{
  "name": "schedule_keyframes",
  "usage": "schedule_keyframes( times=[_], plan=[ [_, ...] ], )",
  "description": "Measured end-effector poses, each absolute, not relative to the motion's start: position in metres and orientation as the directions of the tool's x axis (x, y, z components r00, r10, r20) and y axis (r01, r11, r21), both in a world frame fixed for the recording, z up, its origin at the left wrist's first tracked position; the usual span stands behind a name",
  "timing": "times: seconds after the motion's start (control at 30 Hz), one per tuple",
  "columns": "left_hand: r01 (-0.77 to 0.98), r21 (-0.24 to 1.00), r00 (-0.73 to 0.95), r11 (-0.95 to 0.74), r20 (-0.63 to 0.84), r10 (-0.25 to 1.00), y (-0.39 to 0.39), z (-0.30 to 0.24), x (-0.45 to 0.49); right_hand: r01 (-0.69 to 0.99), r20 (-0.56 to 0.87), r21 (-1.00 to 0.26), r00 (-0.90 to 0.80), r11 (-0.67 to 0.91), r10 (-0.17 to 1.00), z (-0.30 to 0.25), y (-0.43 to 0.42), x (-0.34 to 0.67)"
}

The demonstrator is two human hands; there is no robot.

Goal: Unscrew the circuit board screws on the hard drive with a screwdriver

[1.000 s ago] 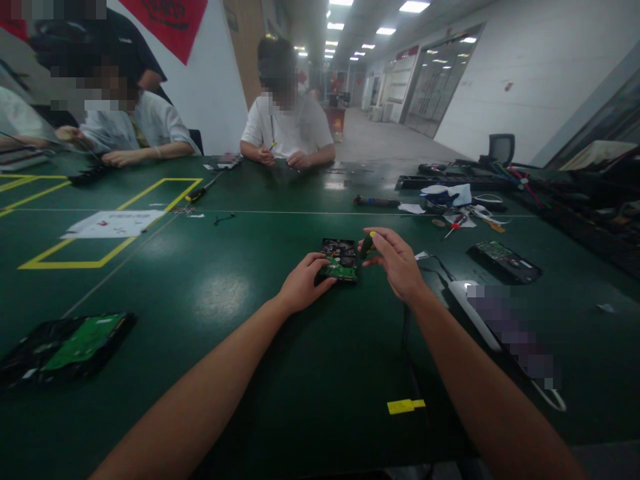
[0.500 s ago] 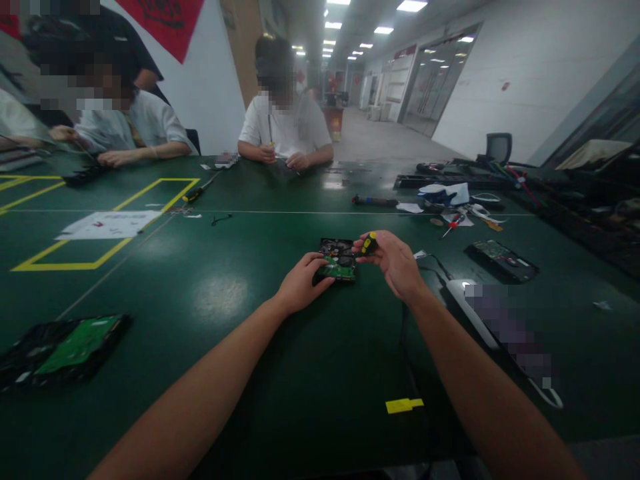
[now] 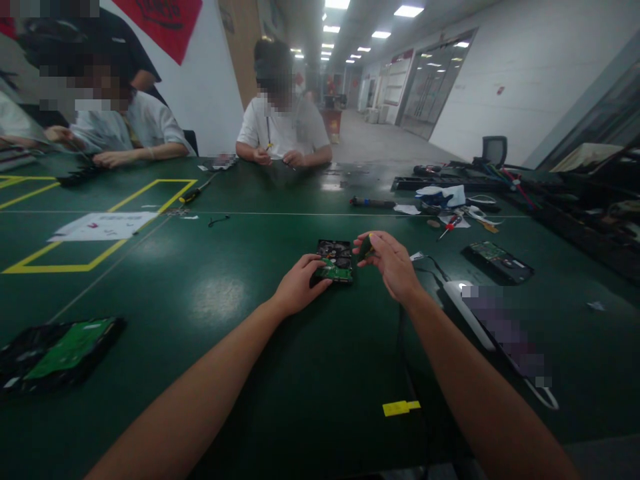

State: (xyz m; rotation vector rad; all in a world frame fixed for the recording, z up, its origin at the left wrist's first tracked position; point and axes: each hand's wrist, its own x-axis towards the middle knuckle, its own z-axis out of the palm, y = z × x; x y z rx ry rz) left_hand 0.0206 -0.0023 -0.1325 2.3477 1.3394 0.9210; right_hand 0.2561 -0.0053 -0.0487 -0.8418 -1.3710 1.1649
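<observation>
A hard drive (image 3: 334, 251) lies on the green table with its green circuit board facing up. My left hand (image 3: 303, 285) grips its near left side, fingers over the board and thumb along the near edge. In my right hand (image 3: 393, 263), just right of the drive, is a screwdriver (image 3: 367, 247) with a black and yellow handle. Its shaft cannot be made out, so I cannot tell whether the tip touches the drive.
Another hard drive (image 3: 500, 261) lies to the right, beside a white power strip (image 3: 470, 313). A larger drive (image 3: 70, 350) sits at left. Screwdrivers and scraps lie farther back. Co-workers (image 3: 283, 127) sit across the table (image 3: 200, 360). A yellow tag (image 3: 400, 408) is near the front.
The screwdriver handle has turned in my right hand, showing less yellow, and the fingers have shifted slightly. My left hand stays on the hard drive. The whole view has shifted slightly.
</observation>
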Motion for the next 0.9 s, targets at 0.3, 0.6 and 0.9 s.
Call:
schedule_keyframes(
  times=[0.3,0.6,0.9],
  plan=[
    [0.665,0.526,0.37,-0.531,0.385,0.845,-0.0018,-0.1324,0.0202,-0.129,0.286,-0.955,-0.147,0.268,0.947,-0.0505,-0.0025,0.26],
    [0.668,0.528,0.366,-0.525,0.382,0.849,-0.0013,-0.1332,0.0199,-0.054,0.315,-0.949,-0.184,0.31,0.931,-0.0486,-0.0048,0.2577],
    [0.669,0.529,0.365,-0.522,0.377,0.851,-0.0029,-0.13,0.0204,-0.129,0.287,-0.955,-0.186,0.266,0.94,-0.0476,-0.0062,0.2577]
  ],
)
